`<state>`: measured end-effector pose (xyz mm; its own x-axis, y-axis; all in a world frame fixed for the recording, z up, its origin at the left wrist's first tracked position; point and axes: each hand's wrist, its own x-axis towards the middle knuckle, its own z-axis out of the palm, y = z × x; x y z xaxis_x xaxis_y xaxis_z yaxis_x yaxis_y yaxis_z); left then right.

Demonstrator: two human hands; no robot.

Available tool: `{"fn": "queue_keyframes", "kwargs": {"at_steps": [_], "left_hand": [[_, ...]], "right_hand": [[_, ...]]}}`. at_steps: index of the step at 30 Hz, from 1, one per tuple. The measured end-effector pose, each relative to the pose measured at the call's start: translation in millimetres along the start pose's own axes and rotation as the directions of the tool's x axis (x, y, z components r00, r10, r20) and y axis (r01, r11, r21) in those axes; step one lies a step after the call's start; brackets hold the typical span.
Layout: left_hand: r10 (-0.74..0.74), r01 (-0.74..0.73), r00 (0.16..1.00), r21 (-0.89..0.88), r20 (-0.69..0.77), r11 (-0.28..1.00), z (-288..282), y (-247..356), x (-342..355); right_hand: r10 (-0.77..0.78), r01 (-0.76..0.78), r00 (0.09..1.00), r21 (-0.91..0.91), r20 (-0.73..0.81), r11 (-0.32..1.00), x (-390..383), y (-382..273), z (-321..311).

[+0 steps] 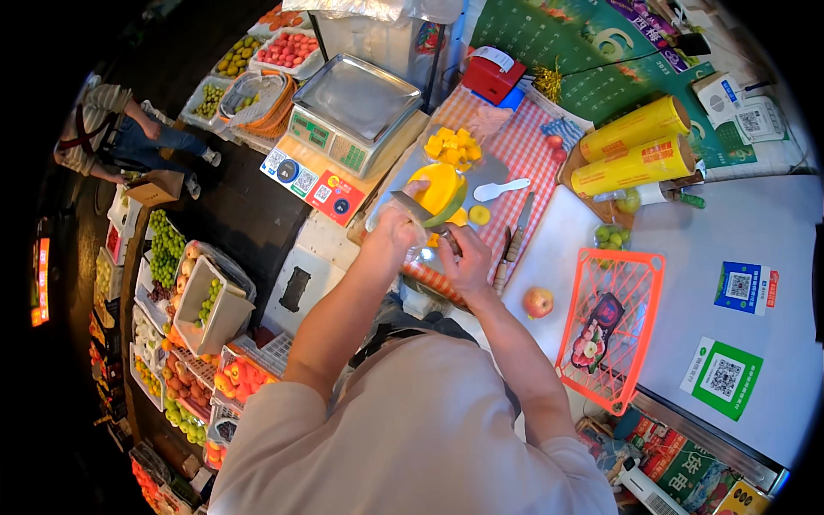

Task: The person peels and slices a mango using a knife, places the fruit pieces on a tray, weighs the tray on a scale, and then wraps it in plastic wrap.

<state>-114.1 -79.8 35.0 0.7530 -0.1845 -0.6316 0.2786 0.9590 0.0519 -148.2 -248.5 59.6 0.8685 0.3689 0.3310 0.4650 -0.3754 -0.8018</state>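
A large cut mango (440,186), yellow flesh with green skin, is gripped by my left hand (402,227), whose fingers are curled round it. My right hand (466,256) is closed on the handle of a knife (414,208). The blade points back to the left, across the near side of the mango and close to my left fingers; whether it is cutting in is hidden. Just beyond the mango, yellow mango cubes (453,147) fill a clear container. A white plastic spoon (501,189) and a round yellow piece (479,215) lie to the right of the mango.
More knives (514,238) lie on the checked cloth to the right. A weighing scale (356,112) stands at the far left, near a red device (493,75). An apple (538,302) and an orange basket (633,365) sit nearer right. Across the aisle, a person (120,137) stands by fruit crates.
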Motion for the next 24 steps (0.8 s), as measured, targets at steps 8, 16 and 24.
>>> {"fn": "queue_keyframes", "kwargs": {"at_steps": [8, 16, 24], "left_hand": [[0.079, -0.082, 0.996, -0.092, -0.04, 0.992, 13, -18, 11], [-0.038, 0.03, 0.985, 0.046, 0.169, 0.998, 53, 10, -60], [-0.204, 0.05, 0.956, 0.563, 0.213, 0.825, 51, 30, -69]], "right_hand": [[0.034, -0.041, 0.992, -0.062, -0.123, 0.997, 24, -13, -6], [0.378, -0.407, 0.913, 0.284, 0.154, 0.868, 53, -8, -70], [0.454, -0.633, 0.765, 0.4, 0.457, 0.663, 84, -13, -92]]}}
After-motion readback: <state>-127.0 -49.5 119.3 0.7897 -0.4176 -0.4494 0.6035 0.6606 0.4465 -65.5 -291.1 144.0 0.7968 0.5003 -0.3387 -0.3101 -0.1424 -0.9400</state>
